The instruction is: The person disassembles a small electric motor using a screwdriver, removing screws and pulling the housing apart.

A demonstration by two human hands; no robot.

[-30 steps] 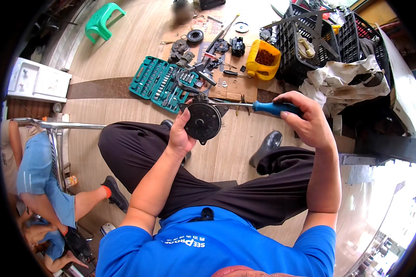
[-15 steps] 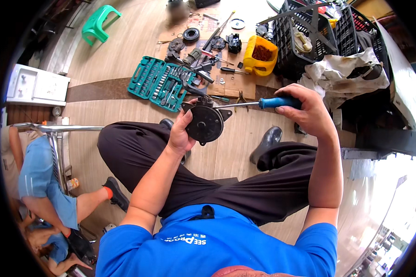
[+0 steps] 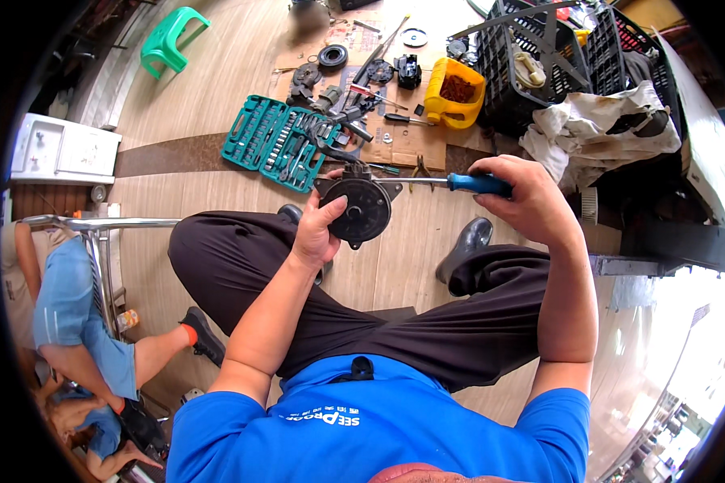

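My left hand (image 3: 317,229) is closed round the left side of a round black motor-like part (image 3: 358,216) with mounting ears on its rim, and holds it above the floor between my knees. My thumb lies across its flat face. In my right hand (image 3: 528,193) is a blue-handled screwdriver (image 3: 477,184), gripped by the handle, its shaft level and pointing left. The tip reaches the upper right edge of the black part, near its block-shaped top; whether it sits in a screw there is hidden.
Beyond the part lies a teal socket set case (image 3: 254,133), opened out. Cardboard (image 3: 427,149) carries loose parts, pliers (image 3: 420,172) and screwdrivers. A cut yellow jug (image 3: 454,92) and black crates (image 3: 532,68) stand right of it. A green stool (image 3: 173,42) is far left; another person (image 3: 76,290) sits at left.
My right hand and the screwdriver have shifted slightly left. The black part has risen a little, and its face has turned slightly in my left hand.
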